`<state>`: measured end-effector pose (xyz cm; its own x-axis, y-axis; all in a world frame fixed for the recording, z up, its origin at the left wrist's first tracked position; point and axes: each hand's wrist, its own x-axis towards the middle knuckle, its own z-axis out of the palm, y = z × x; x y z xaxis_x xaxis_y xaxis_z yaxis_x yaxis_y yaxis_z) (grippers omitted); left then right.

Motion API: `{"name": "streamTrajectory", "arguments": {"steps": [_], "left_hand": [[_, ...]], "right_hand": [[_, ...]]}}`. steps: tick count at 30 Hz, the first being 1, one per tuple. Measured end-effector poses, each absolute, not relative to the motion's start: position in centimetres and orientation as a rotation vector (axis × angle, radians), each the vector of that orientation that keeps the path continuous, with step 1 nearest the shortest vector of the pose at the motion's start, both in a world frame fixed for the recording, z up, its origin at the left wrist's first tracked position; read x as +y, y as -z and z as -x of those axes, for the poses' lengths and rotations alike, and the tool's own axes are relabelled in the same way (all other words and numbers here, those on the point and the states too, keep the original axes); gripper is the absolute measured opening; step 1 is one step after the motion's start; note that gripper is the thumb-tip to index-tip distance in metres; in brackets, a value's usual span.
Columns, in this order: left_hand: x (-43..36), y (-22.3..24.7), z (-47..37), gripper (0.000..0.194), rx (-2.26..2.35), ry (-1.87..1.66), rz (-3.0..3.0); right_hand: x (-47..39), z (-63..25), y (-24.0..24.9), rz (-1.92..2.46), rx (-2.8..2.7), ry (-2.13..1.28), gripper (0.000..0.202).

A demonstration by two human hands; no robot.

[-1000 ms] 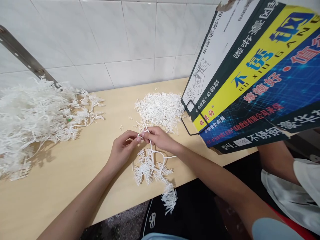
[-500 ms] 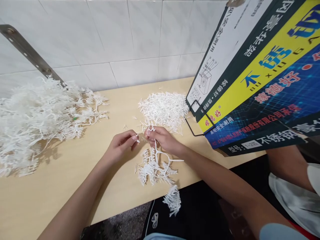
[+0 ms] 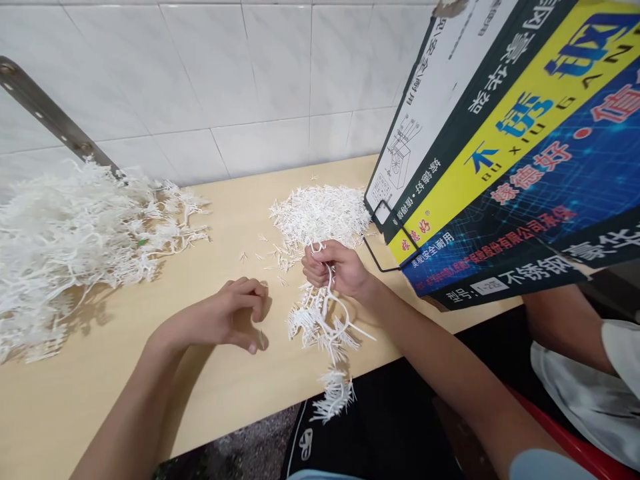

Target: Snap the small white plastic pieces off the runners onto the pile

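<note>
Head view: right hand [image 3: 340, 270] clamped on sprig [image 3: 309, 319], which hangs over table [image 3: 215, 400] near pile [image 3: 320, 213]; left hand [image 3: 220, 317] apart from it, thumb and fingers parted, seemingly between pinches, another calling for fingertips closed on sprig.

Printed carton [image 3: 530, 193]: yellow band [image 3: 445, 200], "不锈钢", "BU XIU", red "嫁德好®"; blue panel [image 3: 545, 207] below the band, "嫁德好", "美观\安全\耐用", small red line ending "公司承保"; carton's bottom strip [image 3: 555, 267], "型号:", "不锈钢豪华"; dark strip [image 3: 457, 133] above the band, "豪华架", "嫁德好". Dark trousers [image 3: 380, 413], below and left of the carton: pale logo, possibly letters, was too small to read surely.
</note>
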<state>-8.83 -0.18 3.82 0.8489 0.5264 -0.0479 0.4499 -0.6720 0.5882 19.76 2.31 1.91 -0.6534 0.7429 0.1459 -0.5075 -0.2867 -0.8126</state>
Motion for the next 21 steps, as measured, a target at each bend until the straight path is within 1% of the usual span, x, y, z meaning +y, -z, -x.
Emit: {"name": "streamTrajectory", "arguments": {"steps": [5, 9, 10, 12, 14, 17, 19, 21], "left_hand": [[-0.5, -2.6, 6.9, 0.024, 0.878, -0.239, -2.568], [-0.7, -1.4, 5.0, 0.021, 1.505, -0.428, -2.498], [-0.9, -1.3, 4.5, 0.023, 1.557, -0.485, -2.473], [-1.5, -1.3, 3.6, 0.028, 1.466, -0.636, -2.42], [-2.4, -1.4, 2.7, 0.028, 1.252, -0.74, -2.274], [-3.3, -1.3, 1.6, 0.041, 0.966, -0.644, -2.115], [-3.6, -1.1, 1.3, 0.051, 0.836, -0.601, -2.206], [-3.5, -0.7, 1.5, 0.055, 0.758, -0.63, -2.396]], "right_hand": [[2.5, -19.1, -1.4, 0.531, -1.057, -1.853, 0.03], [2.4, -18.6, -1.2, 0.66, -0.991, -1.711, 0.023], [2.3, -18.5, -1.3, 0.666, -0.991, -1.689, 0.022], [2.1, -18.4, -1.3, 0.629, -1.004, -1.68, 0.022], [1.9, -18.3, -1.4, 0.545, -1.013, -1.697, 0.022], [1.7, -18.1, -1.4, 0.454, -1.019, -1.706, 0.022], [1.8, -18.0, -1.3, 0.463, -1.013, -1.684, 0.021], [2.0, -18.1, -1.2, 0.516, -0.991, -1.64, 0.021]]}}
